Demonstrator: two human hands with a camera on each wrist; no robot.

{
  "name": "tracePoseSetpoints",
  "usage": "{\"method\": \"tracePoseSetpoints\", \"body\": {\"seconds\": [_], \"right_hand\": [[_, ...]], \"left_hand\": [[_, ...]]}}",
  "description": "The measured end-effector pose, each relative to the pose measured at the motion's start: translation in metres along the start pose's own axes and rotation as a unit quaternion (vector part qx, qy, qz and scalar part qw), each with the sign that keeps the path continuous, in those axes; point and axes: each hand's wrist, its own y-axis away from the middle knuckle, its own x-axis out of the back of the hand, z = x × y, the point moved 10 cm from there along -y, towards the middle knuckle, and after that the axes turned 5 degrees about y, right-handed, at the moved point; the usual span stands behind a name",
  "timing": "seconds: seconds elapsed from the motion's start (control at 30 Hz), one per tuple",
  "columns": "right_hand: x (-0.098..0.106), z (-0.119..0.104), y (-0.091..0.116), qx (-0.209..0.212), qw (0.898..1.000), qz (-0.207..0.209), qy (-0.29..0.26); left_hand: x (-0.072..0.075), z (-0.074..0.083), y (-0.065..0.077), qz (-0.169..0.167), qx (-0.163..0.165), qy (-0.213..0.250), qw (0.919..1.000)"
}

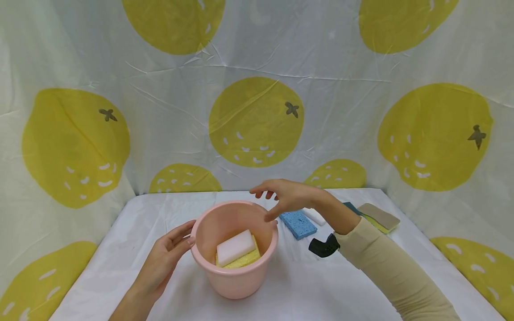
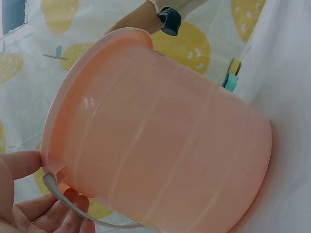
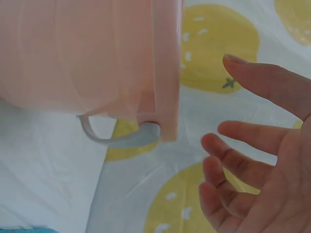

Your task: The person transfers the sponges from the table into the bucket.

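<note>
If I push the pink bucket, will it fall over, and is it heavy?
The pink bucket may tip if pushed high up, since its base looks narrower than its top. It is probably light, as it looks plastic and just a white block and a yellow sponge show inside. Its grey handle might swing, as it hangs outside.

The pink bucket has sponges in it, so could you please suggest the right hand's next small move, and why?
I would probably move the right hand toward the blue sponge: that hand is empty, the sponge lies close by on the white cloth, and the left hand already holds the pink bucket.
</note>
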Motion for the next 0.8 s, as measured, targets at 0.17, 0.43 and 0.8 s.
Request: {"method": "tracePoseSetpoints", "body": {"seconds": [0.17,0.43,0.8], "right_hand": [[0.003,0.013,0.008,-0.008,1.0,0.009,-0.002],[0.01,0.025,0.024,-0.007,1.0,0.019,-0.022],[0.016,0.05,0.045,-0.043,0.999,0.031,-0.011]], "left_hand": [[0.0,0.0,0.0,0.0,-0.001,-0.001,1.0],[-0.001,0.001,0.001,-0.008,-0.007,0.0,0.9999],[-0.003,0.0,-0.001,-0.007,-0.008,0.009,0.9999]]}}
